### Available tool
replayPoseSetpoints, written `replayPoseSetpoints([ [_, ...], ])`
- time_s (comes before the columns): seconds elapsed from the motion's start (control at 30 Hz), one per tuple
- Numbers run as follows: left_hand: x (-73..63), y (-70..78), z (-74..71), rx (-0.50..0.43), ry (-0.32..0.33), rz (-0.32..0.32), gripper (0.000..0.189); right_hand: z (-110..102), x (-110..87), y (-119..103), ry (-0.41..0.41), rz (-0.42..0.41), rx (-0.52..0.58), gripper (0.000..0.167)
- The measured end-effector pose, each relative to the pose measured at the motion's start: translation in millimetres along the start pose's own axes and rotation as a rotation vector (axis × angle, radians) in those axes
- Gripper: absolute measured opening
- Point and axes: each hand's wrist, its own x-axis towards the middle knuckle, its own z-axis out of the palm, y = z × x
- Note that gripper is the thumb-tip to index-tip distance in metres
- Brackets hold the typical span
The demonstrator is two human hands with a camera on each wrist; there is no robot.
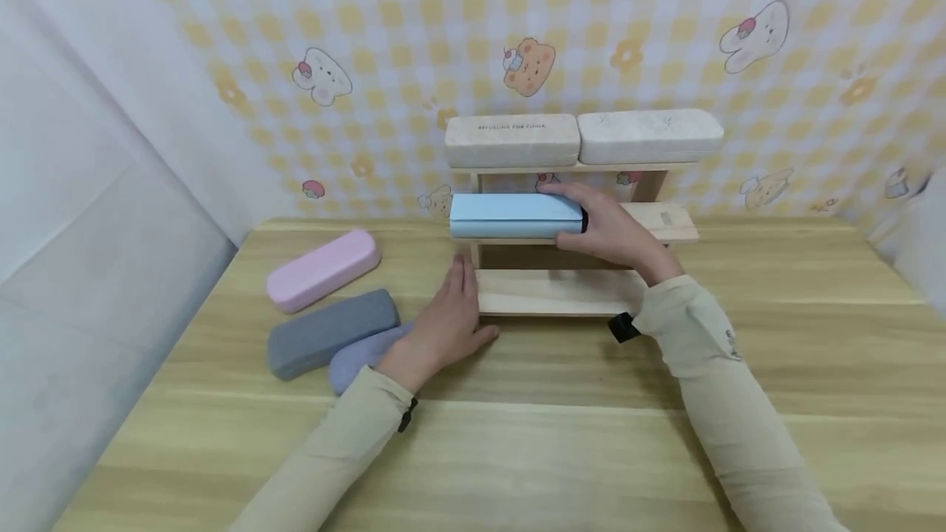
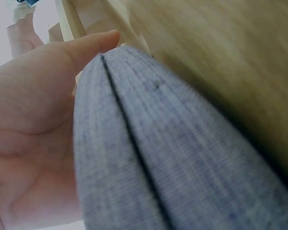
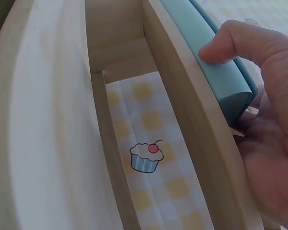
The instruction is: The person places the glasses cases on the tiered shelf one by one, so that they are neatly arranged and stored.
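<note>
A light blue glasses case (image 1: 513, 216) lies on the middle shelf of a small tiered wooden rack (image 1: 554, 292). My right hand (image 1: 609, 224) grips its right end, thumb on the front and fingers behind, as the right wrist view also shows with the blue case (image 3: 211, 57). At the rack's lower left, my left hand (image 1: 447, 323) has its fingers extended along the side of the bottom shelf. Beneath that wrist lies a purple-grey glasses case (image 1: 362, 358), partly hidden; this fabric case (image 2: 149, 143) fills much of the left wrist view.
On the top shelf sit a beige case (image 1: 512, 142) and a whitish case (image 1: 650, 136), side by side. A pink case (image 1: 323, 269) and a dark grey case (image 1: 332, 332) lie on the wooden table (image 1: 517, 466) to the left. Behind the rack hangs a checked cloth (image 1: 443, 48).
</note>
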Motion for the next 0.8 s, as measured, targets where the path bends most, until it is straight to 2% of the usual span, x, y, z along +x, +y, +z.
replayPoseSetpoints([
  [0.27,-4.8,0.1,4.4,-0.033,0.016,0.009,0.096,5,-4.5,-3,0.006,-0.015,-0.004,0.066],
  [0.4,-6.8,0.7,6.2,-0.028,0.007,0.008,0.097,4,-11.6,-3,-0.002,0.001,0.014,0.073],
  [0.5,-7.3,1.6,7.5,-0.015,-0.003,0.013,0.097,-3,-23.3,-1,0.001,0.046,0.005,0.080],
  [0.63,-4.6,1.8,7.0,-0.024,-0.003,0.018,0.097,-19,-42.4,4,0.027,0.088,-0.017,0.077],
  [0.7,-3.2,0.8,5.4,-0.031,-0.003,0.012,0.097,-26,-52.6,5,0.042,0.070,0.019,0.072],
  [0.8,-1.7,-1.7,2.3,-0.014,-0.005,0.001,0.098,-36,-68.1,3,0.096,0.001,0.115,0.060],
])
